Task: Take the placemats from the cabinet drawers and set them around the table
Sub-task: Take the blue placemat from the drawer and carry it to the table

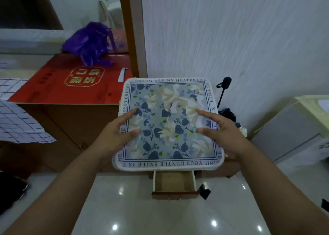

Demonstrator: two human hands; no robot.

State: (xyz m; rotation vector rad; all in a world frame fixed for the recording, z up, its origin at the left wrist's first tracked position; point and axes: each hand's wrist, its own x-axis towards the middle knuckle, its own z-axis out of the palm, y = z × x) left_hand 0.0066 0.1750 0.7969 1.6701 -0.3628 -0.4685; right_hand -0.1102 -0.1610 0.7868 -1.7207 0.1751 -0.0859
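Observation:
A square placemat (167,110) with a blue floral print and a lettered white border is held flat in the air in front of me. My left hand (117,128) grips its left edge, thumb on top. My right hand (220,128) grips its right edge the same way. Below the mat, an open wooden drawer (175,185) sticks out of the brown cabinet (74,124); the part of its inside that shows looks bare. Whether more than one mat is in the stack I cannot tell.
A red box (74,81) with a purple plastic bag (92,42) lies on the cabinet top. A checked cloth (16,113) hangs at the left. A dark umbrella (224,92) leans on the white wall; a grey-white unit (292,128) stands right. Glossy floor tiles (160,217) lie below.

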